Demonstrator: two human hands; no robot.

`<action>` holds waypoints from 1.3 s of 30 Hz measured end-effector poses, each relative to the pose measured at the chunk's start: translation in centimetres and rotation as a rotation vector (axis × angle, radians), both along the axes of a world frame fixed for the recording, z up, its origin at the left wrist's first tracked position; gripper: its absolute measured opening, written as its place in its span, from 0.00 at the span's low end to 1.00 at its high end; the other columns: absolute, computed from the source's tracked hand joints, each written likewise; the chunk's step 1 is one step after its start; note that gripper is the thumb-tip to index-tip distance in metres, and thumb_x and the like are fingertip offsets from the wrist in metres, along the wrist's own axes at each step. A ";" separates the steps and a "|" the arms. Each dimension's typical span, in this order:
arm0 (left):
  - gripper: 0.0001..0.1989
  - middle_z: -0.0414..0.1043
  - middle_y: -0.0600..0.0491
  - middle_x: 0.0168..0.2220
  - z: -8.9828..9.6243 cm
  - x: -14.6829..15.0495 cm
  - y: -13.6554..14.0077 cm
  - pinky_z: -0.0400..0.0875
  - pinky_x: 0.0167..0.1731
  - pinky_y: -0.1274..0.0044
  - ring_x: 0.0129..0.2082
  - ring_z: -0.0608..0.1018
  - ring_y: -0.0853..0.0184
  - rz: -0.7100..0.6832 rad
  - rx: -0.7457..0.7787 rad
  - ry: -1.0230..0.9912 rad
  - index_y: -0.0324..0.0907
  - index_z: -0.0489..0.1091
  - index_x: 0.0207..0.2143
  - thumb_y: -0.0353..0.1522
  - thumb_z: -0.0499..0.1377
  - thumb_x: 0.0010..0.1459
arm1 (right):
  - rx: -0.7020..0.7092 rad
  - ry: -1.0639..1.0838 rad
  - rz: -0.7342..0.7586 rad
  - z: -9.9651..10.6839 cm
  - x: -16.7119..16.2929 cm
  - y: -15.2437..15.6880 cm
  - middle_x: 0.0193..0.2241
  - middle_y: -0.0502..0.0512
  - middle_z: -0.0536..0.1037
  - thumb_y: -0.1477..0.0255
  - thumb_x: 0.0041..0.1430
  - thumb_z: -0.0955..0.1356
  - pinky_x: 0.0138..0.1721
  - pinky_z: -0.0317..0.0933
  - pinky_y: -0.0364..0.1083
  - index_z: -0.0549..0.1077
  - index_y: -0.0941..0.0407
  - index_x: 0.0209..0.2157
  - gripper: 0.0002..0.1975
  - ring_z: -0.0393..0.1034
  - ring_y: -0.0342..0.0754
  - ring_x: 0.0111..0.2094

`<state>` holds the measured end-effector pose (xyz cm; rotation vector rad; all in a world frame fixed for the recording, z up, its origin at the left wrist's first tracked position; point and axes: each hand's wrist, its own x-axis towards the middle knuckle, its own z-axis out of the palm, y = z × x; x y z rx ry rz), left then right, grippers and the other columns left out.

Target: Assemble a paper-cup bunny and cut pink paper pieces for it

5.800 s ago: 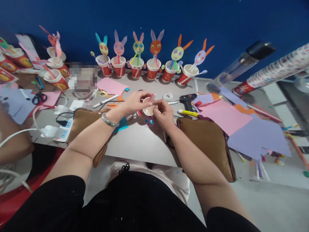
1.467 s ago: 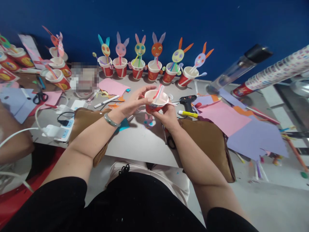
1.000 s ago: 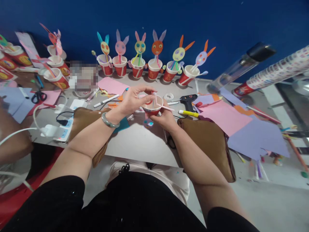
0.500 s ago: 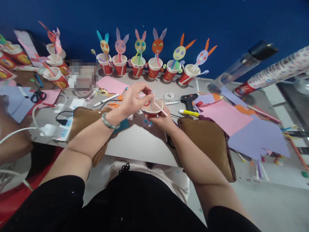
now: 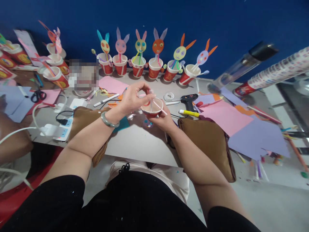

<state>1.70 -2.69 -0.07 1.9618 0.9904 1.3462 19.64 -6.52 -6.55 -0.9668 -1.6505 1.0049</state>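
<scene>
In front of me a red and white paper cup (image 5: 155, 113) is tilted so its opening faces me. My right hand (image 5: 166, 123) is wrapped round its lower right side. My left hand (image 5: 135, 99), below a green bangle (image 5: 109, 120), pinches the top of a pale straw (image 5: 151, 105) standing inside the cup. Another pale pink straw (image 5: 159, 107) leans out over the cup's right rim. Fingers hide part of the cup's left side and base.
Several finished cups with paper rabbit heads (image 5: 158, 46) line the back wall. A black glue gun (image 5: 189, 101), a tape roll (image 5: 168, 96) and a yellow marker (image 5: 189, 113) lie to the right. Brown cushions (image 5: 205, 141) flank my arms. A power strip (image 5: 64, 130) and another person's arm (image 5: 14, 138) are left.
Both hands stay in nearly the same place on the cup and straw. My left thumb has shifted very slightly to the right.
</scene>
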 end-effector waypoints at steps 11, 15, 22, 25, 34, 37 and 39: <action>0.29 0.78 0.49 0.38 -0.1 -1.1 1.4 0.73 0.41 0.76 0.38 0.79 0.70 -0.244 -0.306 -0.134 0.40 0.72 0.40 0.58 0.60 0.56 | -0.109 0.112 -0.072 2.3 0.5 0.5 0.45 0.59 0.82 0.57 0.44 0.79 0.60 0.64 0.58 0.70 0.53 0.57 0.39 0.74 0.59 0.52; 0.38 0.78 0.44 0.46 -0.3 -1.0 1.1 0.75 0.39 0.75 0.39 0.81 0.66 -0.353 -0.395 -0.028 0.39 0.71 0.48 0.53 0.73 0.41 | -0.090 0.087 -0.057 2.3 0.8 0.5 0.45 0.58 0.82 0.55 0.45 0.78 0.60 0.64 0.60 0.70 0.52 0.58 0.39 0.74 0.59 0.52; 0.34 0.80 0.45 0.45 0.2 -0.7 0.7 0.75 0.42 0.75 0.44 0.81 0.63 -0.352 -0.420 -0.067 0.39 0.74 0.46 0.54 0.70 0.45 | -0.110 0.145 -0.010 2.4 0.5 0.5 0.44 0.59 0.82 0.50 0.44 0.78 0.60 0.65 0.59 0.70 0.51 0.57 0.41 0.74 0.59 0.53; 0.33 0.81 0.46 0.44 0.4 -0.8 0.7 0.75 0.44 0.75 0.45 0.81 0.64 -0.310 -0.428 -0.135 0.39 0.76 0.44 0.59 0.62 0.52 | -0.100 0.149 -0.016 2.3 0.3 0.6 0.45 0.59 0.82 0.52 0.43 0.78 0.61 0.64 0.59 0.70 0.52 0.58 0.41 0.73 0.60 0.55; 0.25 0.81 0.48 0.37 -0.9 -0.3 0.9 0.74 0.38 0.75 0.36 0.81 0.67 -0.203 -0.375 -0.073 0.38 0.79 0.42 0.47 0.71 0.49 | -0.082 0.059 0.131 0.4 0.4 0.4 0.52 0.60 0.78 0.65 0.46 0.77 0.62 0.63 0.59 0.72 0.53 0.56 0.34 0.71 0.58 0.57; 0.18 0.80 0.51 0.31 -0.5 -0.1 0.4 0.72 0.33 0.77 0.30 0.78 0.69 -0.150 -0.377 -0.055 0.38 0.79 0.36 0.44 0.70 0.51 | -0.058 0.011 0.131 -0.2 0.5 0.4 0.55 0.60 0.76 0.68 0.45 0.77 0.64 0.61 0.58 0.71 0.52 0.56 0.34 0.69 0.58 0.59; 0.15 0.77 0.53 0.27 -0.3 0.0 0.1 0.70 0.29 0.78 0.27 0.75 0.71 -0.124 -0.374 -0.046 0.38 0.78 0.31 0.42 0.68 0.53 | -0.065 0.022 0.130 -0.4 0.4 0.4 0.57 0.59 0.75 0.67 0.45 0.77 0.64 0.62 0.58 0.71 0.52 0.57 0.35 0.69 0.58 0.59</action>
